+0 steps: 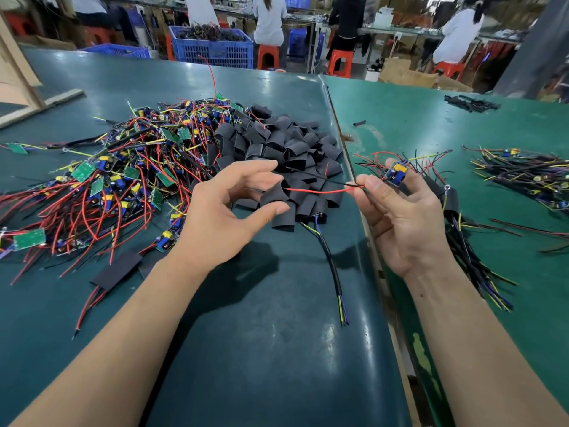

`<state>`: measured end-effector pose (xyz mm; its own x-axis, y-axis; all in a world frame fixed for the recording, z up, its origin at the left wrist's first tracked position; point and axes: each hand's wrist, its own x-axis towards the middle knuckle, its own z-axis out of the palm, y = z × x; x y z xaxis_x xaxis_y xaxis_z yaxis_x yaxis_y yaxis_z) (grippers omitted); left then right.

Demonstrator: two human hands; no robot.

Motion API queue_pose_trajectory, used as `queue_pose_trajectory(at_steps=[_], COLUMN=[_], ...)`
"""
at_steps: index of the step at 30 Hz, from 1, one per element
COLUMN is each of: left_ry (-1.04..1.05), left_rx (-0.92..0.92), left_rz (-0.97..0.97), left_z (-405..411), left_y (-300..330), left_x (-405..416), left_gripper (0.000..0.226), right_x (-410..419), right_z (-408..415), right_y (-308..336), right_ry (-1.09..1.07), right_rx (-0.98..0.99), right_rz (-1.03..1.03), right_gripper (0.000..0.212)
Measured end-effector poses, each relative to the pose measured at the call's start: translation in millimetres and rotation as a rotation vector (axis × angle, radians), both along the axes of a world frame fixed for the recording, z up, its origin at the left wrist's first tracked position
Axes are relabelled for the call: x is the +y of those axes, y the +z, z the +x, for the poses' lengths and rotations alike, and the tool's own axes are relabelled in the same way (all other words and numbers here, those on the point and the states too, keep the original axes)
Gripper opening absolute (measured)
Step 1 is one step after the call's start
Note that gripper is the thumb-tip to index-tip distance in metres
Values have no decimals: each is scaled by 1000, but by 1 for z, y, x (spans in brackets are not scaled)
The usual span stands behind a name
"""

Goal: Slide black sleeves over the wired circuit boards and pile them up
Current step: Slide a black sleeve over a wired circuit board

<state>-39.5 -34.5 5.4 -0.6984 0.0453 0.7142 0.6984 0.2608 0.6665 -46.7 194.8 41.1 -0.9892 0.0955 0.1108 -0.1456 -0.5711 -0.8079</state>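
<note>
Circuit board [396, 173], blue and yellow parts up, sits bare in my right hand [403, 220]: I hold it against my fingertips, and my thumb and forefinger pinch its red wire [317, 190] and a black wire beside it, which stretch out leftward over the sleeves. No sleeve is on this board yet.

My left hand [228, 211] hovers over the near edge of the heap of black sleeves [277, 152], fingers loosely spread and curved, thumb apart, holding nothing. I judge I am about to pick a sleeve.

As for progress, most of the work seems left. The tangle of unsleeved boards [123, 167] on my left is big, red, black and yellow wires everywhere on the green table [277, 334]. Behind my right hand lies a small bundle of sleeved ones [462, 241], wires trailing toward me. Another pile [529, 177] lies further right; I cannot tell whether those are finished. One sleeved piece [117, 271] also lies alone near my left forearm.
</note>
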Motion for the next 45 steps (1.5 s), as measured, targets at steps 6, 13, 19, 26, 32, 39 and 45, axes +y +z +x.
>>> queue_pose_trajectory(at_steps=[6, 13, 19, 26, 32, 39, 45], left_ry=[42, 100, 175, 158, 127, 97, 71], left_rx=[9, 31, 99, 55, 60, 37, 35], left_rz=[-29, -114, -158, -337, -406, -252, -180], left_z=[2, 2, 1, 6, 9, 13, 16], left_y=[3, 3, 3, 4, 4, 6, 8], left_x=[-1, -1, -1, 3, 11, 20, 26], left_gripper=[49, 51, 47, 46, 43, 40, 41], right_x=[-1, -6, -6, -9, -15, -9, -13], right_z=[1, 2, 1, 3, 9, 9, 9], right_y=[0, -4, -9, -9, -2, 1, -5], right_ry=[-17, -67, -99, -65, 81, 139, 173], right_rx=[16, 82, 71, 106, 67, 9, 126], right_rz=[67, 221, 274, 362, 276, 102, 166], right_gripper=[44, 46, 67, 50, 28, 20, 17])
